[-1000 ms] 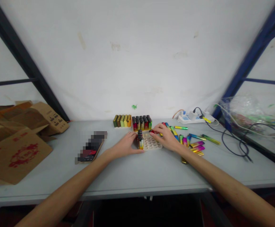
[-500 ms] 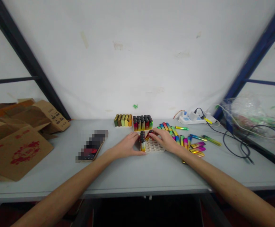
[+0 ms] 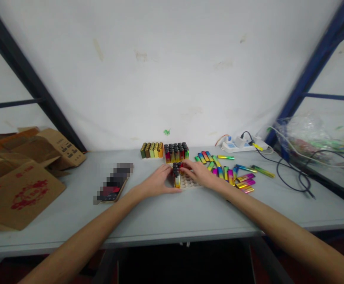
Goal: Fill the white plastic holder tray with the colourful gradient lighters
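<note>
A person's two bare hands meet over a pale tray with round holes, lying on a grey table against a white wall. The left hand rests at the tray's left end, thumb and fingers spread wide, the thumb along the near edge. Beside it, a row of black-topped lighters stands upright in the tray's left side. The right hand reaches over the tray from the right, fingertips pinched together on a dark-topped lighter just beside that row; its lower end is hard to make out from where I stand.

Behind the tray are two upright blocks of lighters, one gold-topped, one black-topped. To the right lie scattered shiny, lighter-shaped pieces in pink, gold, green and blue. Further right are a white power strip, a black cable and clear plastic wrapping. To the left lie a phone, its screen blurred, and brown cardboard boxes.
</note>
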`<state>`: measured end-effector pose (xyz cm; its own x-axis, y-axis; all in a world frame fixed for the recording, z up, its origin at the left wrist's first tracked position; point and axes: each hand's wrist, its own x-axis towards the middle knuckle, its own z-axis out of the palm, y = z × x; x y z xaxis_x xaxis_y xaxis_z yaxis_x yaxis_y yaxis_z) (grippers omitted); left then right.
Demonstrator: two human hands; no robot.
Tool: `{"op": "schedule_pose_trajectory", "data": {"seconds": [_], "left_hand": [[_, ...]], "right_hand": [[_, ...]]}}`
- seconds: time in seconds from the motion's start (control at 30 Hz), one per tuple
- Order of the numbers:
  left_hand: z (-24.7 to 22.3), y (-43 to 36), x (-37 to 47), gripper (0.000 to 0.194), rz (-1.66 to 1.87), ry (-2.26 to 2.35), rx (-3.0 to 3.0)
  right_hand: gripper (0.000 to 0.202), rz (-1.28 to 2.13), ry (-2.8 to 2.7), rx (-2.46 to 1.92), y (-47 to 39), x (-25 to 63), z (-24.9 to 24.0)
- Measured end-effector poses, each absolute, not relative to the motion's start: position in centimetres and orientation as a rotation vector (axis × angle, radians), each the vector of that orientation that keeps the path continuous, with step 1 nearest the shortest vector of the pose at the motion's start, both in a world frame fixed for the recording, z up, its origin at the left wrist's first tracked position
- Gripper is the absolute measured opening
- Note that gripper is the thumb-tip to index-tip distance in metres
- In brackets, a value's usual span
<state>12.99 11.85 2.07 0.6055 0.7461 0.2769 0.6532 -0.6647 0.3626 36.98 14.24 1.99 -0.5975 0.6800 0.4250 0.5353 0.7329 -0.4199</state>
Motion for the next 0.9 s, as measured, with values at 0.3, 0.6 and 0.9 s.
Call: {"op": "schedule_pose_trajectory", "data": {"seconds": [0.3,0.6,0.9], "left_hand": [[1.9,12.0,12.8,0.073,0.623,1.123,2.621],[2.0,12.1,12.8,0.075,0.603,1.145,2.611],[1.8,13.2,11.7,0.081,0.680,1.191,2.573]], "right_hand": [[0.015,0.437,-2.338,-0.922,14.3,37.5,2.2],[0.022,0.376,-2.487,-0.843,14.3,38.3,3.2],[0.029,-0.032,-2.310,-1.276,18.6,44.1,2.4]]}}
